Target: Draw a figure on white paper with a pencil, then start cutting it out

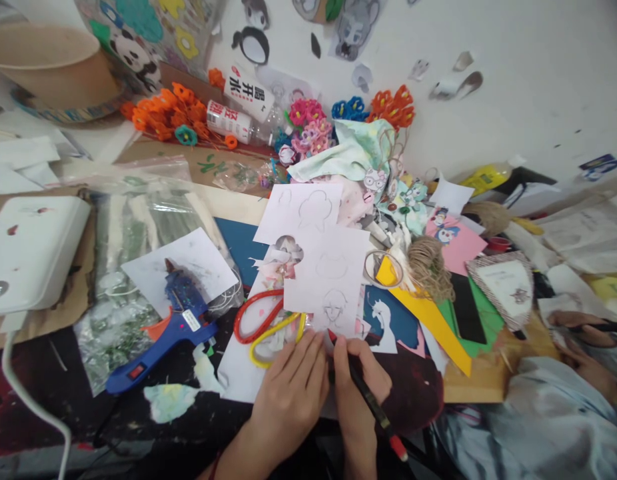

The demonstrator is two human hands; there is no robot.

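White paper (308,250) with faint pencil sketches lies before me, a face drawing (333,308) near its lower edge. Against that lower edge my left hand (294,383) lies flat, fingers extended close together and pointing forward. Just right of it, my right hand (357,383) grips a dark pencil (371,400) with a red end, its tip hidden near the drawing. Scissors with red and yellow handles (258,317) rest left of the sketches, beyond my left hand. White cut paper (383,325) sits to the right on a blue sheet.
A blue glue gun (181,330) and clear plastic bags (121,320) are on the left, beside a white device (33,250). Twine (428,267), a yellow strip (423,313) and a dark phone (467,308) lie right. Another person's hands (591,347) are at far right.
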